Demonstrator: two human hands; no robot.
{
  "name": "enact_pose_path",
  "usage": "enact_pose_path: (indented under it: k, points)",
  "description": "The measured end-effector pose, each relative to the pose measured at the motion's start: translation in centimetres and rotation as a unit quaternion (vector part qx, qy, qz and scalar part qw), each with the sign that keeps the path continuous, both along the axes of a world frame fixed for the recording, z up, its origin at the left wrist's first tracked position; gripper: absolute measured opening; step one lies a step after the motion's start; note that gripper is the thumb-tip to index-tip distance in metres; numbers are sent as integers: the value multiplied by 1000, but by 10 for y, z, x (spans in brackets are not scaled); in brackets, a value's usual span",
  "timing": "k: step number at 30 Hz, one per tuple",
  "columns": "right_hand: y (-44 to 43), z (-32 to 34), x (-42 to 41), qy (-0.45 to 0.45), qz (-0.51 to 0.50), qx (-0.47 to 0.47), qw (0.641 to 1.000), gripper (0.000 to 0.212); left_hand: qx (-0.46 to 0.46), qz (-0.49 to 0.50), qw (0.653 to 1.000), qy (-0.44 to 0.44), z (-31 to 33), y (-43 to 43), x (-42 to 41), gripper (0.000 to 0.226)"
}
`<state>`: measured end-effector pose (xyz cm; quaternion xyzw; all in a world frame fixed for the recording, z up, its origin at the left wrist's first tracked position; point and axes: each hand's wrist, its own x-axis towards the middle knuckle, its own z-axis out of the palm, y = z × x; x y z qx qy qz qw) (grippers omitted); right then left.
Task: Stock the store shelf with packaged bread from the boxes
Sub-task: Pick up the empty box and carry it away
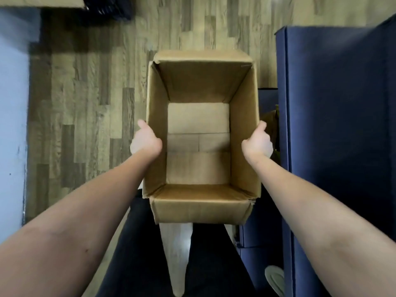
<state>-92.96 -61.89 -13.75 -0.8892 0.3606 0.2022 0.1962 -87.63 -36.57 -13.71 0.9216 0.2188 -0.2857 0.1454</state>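
Both arms are reaching out, holding the open cardboard box (198,82) dead centre above the wood floor (85,103). The left grip (145,139) is clasping its nine o'clock wall and the right grip (258,140) its three o'clock wall, fingers hidden behind the cardboard. A blue panel (342,125) is standing at three o'clock.

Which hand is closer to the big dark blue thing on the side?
The right hand. It grips the cardboard box by its right wall, just beside the dark blue unit. The left hand grips the opposite wall, with the whole box between.
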Motion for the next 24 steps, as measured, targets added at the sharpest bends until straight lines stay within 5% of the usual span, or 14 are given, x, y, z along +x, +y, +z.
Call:
enact_pose_path:
  k: [9,24]
  points:
    - [129,125,102,-62,12,-11,998,52,3,-29,997,-68,125,134,102,42]
    - [354,252,255,-158,77,9,984,44,41,-19,982,-183,265,378,217,47]
